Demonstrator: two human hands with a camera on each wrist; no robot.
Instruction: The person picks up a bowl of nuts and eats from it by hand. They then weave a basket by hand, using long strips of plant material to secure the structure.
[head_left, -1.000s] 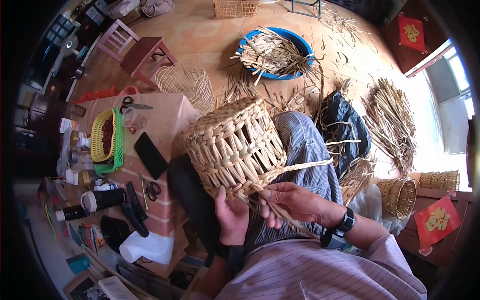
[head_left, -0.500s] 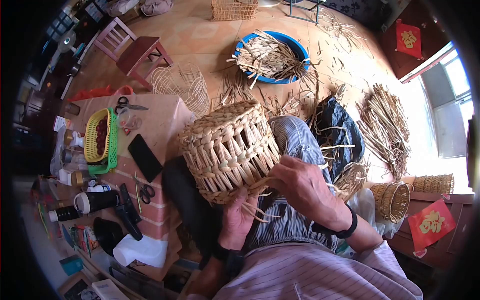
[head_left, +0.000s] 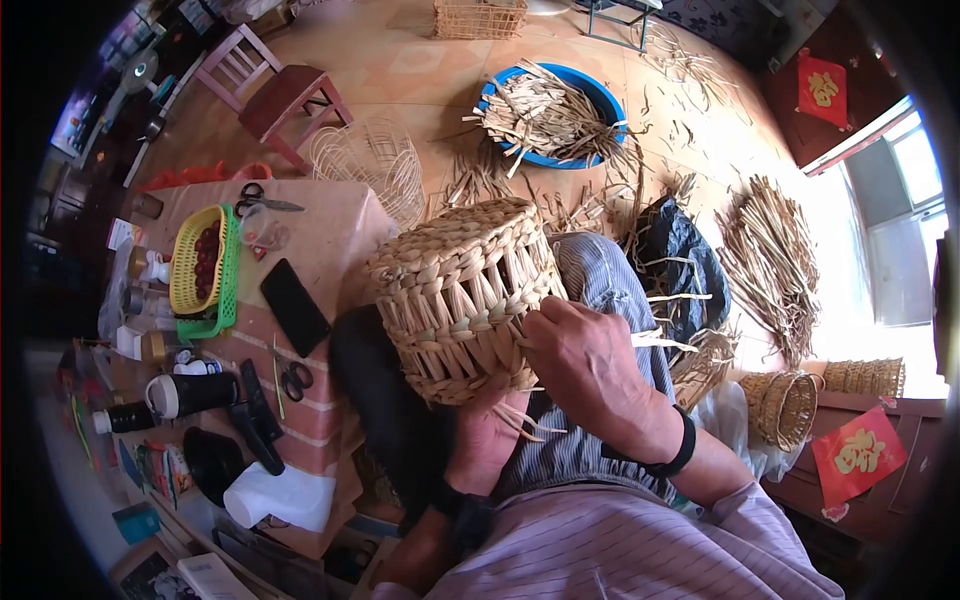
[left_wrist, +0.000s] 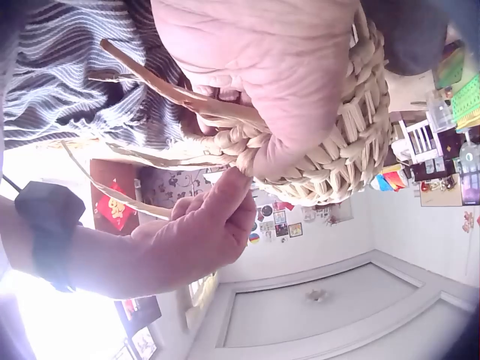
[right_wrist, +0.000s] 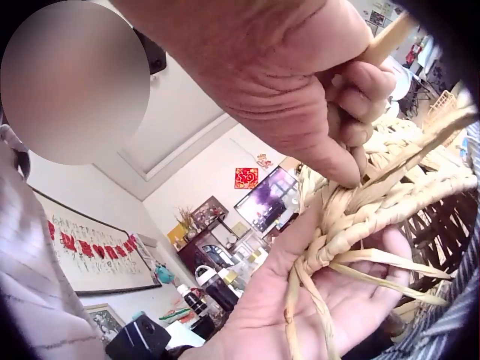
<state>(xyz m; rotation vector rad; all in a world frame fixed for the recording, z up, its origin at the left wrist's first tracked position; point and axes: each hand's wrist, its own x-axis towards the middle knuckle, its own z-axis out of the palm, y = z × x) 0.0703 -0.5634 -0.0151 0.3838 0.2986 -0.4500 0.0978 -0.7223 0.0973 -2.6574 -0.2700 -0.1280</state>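
A woven straw basket point(head_left: 465, 300) with an open-lattice side rests tilted over the lap, its braided edge toward the body. My left hand point(head_left: 485, 435) grips that edge from below, thumb on the outer side, as the left wrist view shows. With curled fingers, my right hand point(head_left: 595, 365) pinches a straw strand point(right_wrist: 390, 37) close against the basket's edge. The strand's tail sticks out past the hand. In the right wrist view, several loose straw ends point(right_wrist: 375, 260) hang from the braid point(right_wrist: 352, 225) over the left palm.
On the left, a table point(head_left: 330, 220) carries a phone point(head_left: 295, 307), scissors point(head_left: 296, 381), a yellow basket point(head_left: 195, 265) and bottles. A blue basin point(head_left: 610, 100) of straw stands on the floor ahead. To the right are a straw bundle point(head_left: 775, 270), black plastic point(head_left: 685, 260) and finished baskets point(head_left: 780, 410).
My right hand has moved up and in against the basket's side, carrying the strand. My left hand has shifted a little right along the lower edge. The basket has stayed about where it was.
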